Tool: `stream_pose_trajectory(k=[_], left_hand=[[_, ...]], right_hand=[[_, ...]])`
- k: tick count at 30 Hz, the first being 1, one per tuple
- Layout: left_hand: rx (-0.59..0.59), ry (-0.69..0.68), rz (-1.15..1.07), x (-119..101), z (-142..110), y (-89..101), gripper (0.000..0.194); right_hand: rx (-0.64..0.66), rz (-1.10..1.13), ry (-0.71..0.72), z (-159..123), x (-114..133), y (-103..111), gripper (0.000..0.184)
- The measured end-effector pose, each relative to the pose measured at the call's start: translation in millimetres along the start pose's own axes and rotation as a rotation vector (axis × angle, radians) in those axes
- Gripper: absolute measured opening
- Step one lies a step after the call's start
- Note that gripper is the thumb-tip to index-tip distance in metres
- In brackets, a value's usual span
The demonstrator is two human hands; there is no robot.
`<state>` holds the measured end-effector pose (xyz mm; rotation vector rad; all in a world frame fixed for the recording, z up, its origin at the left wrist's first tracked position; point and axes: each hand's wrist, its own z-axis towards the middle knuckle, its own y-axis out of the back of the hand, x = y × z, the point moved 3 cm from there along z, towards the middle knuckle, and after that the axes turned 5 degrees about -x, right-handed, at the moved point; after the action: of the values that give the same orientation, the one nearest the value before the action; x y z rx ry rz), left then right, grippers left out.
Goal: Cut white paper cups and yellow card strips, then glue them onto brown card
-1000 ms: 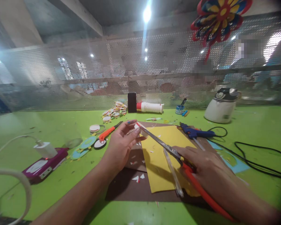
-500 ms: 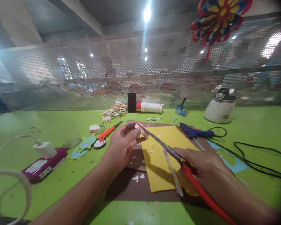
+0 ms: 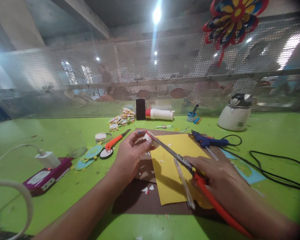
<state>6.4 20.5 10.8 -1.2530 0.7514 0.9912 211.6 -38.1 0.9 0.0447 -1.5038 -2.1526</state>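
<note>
My left hand [image 3: 130, 153] pinches a small white piece with a red edge [image 3: 147, 136] between thumb and fingers. In my right hand [image 3: 218, 175] is a pair of scissors [image 3: 173, 154] with long metal blades and red handles. The blades point up and left, their tips at the white piece and seemingly closed along its edge. Both hands are above a yellow sheet [image 3: 165, 176] on a brown board [image 3: 127, 203]. White scraps [image 3: 151, 187] lie below, and a clear stick [image 3: 184, 186] rests on the sheet.
An orange-handled cutter [image 3: 113, 142] and blue paper rings [image 3: 93, 152] lie left, near a purple power strip [image 3: 51, 175]. A blue glue gun [image 3: 208, 141] with a black cord lies right. Behind stand white discs [image 3: 125, 115], stacked paper cups [image 3: 161, 114] and a kettle [image 3: 235, 115].
The white piece has turned in my left fingers, so less of it shows below the blades. My left thumb has shifted slightly right. The scissors stay at nearly the same spot.
</note>
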Motion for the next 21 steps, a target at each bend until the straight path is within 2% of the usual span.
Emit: stream_pose_trajectory(k=[7, 12, 21], left_hand=[[-0.018, -0.023, 0.075, -2.4, 0.5, 1.4, 0.036], [-0.015, -0.093, 0.097, -2.4, 1.4, 3.4, 0.037], [0.008, -0.116, 0.122, 0.8, 2.1, 5.2, 0.038]], right_hand=[[0.005, 0.009, -0.015, -0.1, -1.7, 0.7, 0.031], [0.011, 0.021, -0.036, -0.6, 1.8, 2.2, 0.032], [-0.013, 0.076, -0.034, -1.2, -0.8, -2.1, 0.031]])
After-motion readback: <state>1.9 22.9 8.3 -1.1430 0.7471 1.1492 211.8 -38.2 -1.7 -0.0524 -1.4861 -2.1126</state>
